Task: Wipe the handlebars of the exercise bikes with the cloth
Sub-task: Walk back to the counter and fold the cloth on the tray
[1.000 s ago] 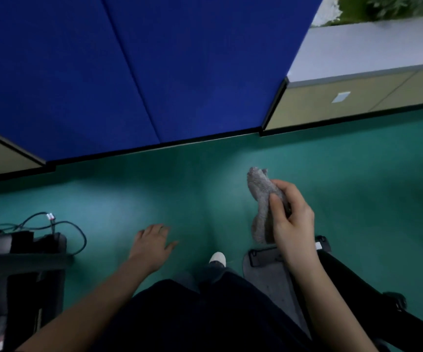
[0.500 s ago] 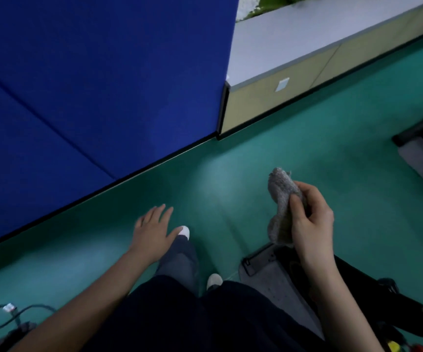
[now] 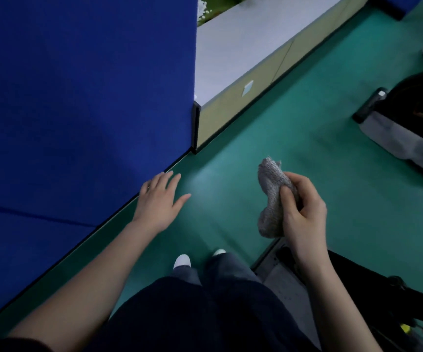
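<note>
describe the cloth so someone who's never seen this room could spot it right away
Start at the tall blue partition on the left and drop to the green floor beside it. Above that floor, the right hand holds a bunched grey cloth. It is the only knitted-looking grey bundle in a hand; the left hand is empty.

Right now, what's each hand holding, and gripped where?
Right hand pinches the bunched grey cloth around its middle, both ends free. Left hand open, holding nothing.
</note>
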Tool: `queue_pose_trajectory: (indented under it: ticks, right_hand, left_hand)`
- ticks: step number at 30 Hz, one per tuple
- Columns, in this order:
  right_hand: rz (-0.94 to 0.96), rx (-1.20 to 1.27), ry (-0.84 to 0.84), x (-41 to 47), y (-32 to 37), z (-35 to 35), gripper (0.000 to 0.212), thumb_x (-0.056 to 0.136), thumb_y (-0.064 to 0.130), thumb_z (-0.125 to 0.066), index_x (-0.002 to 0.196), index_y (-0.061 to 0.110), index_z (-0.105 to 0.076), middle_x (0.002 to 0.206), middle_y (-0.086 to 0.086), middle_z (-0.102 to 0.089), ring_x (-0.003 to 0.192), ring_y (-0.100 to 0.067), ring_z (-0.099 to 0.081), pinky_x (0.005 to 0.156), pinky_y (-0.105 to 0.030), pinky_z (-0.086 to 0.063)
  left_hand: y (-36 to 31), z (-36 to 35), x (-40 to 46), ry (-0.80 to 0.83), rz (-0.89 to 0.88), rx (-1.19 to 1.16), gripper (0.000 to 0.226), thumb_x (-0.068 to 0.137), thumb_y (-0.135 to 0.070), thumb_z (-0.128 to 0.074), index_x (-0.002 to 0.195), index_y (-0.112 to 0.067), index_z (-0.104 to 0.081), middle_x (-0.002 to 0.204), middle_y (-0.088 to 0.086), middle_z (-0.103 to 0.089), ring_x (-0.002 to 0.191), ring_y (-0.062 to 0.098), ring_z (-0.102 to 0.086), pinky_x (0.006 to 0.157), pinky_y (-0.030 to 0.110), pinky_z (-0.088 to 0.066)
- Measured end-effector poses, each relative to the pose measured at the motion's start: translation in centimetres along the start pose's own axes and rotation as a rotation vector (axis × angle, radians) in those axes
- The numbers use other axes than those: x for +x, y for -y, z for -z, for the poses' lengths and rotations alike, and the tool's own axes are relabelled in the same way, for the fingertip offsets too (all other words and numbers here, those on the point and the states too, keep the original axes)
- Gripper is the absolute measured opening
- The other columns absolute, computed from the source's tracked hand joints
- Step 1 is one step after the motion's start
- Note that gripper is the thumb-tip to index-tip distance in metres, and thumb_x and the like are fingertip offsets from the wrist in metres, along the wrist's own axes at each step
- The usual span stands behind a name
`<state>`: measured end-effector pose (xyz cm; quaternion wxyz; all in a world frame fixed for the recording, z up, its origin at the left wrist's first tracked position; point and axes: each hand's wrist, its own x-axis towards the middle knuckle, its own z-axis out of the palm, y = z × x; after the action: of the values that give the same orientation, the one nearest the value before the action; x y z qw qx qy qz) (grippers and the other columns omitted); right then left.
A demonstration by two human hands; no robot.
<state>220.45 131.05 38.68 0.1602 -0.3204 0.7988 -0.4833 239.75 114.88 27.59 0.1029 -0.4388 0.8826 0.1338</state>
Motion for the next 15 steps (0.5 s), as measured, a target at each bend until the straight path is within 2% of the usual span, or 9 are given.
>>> queue_pose_trajectory:
  ticks: [5,9,15]
  right_hand:
    - [-0.053,0.027,-0.092,3.8,-1.4,1.3,0.022,0.092,0.002,-0.052,0.102,0.017,-0.064,0.087,0.013,-0.065,0.080,-0.004,-0.057,0.076,-0.023,-0.044]
    - [-0.077,0.054,-0.148,8.3,-2.8,3.3,0.020,0.093,0.002,-0.051,0.104,0.013,-0.064,0.089,0.008,-0.066,0.083,-0.009,-0.058,0.079,-0.027,-0.045]
    - [-0.100,0.043,-0.224,14.4,-4.4,6.5,0.020,0.092,0.003,-0.052,0.102,0.015,-0.064,0.086,0.018,-0.064,0.077,0.004,-0.055,0.073,-0.012,-0.041]
  left_hand:
    - [-2.2,0.6,4.5,0.078,-0.067,0.033,0.067,0.095,-0.058,-0.020,0.150,-0.019,-0.015,0.157,0.001,-0.016,0.144,0.019,-0.011,0.115,0.040,-0.013]
    - [-6.7,1.7,9.0,0.098,-0.143,0.064,0.066,0.095,-0.058,-0.021,0.149,-0.020,-0.017,0.157,0.001,-0.017,0.144,0.019,-0.011,0.117,0.039,-0.012]
    - [-14.1,4.0,15.6,0.050,-0.273,0.067,0.060,0.096,-0.056,-0.027,0.145,-0.021,-0.030,0.153,-0.001,-0.026,0.142,0.016,-0.017,0.115,0.037,-0.013]
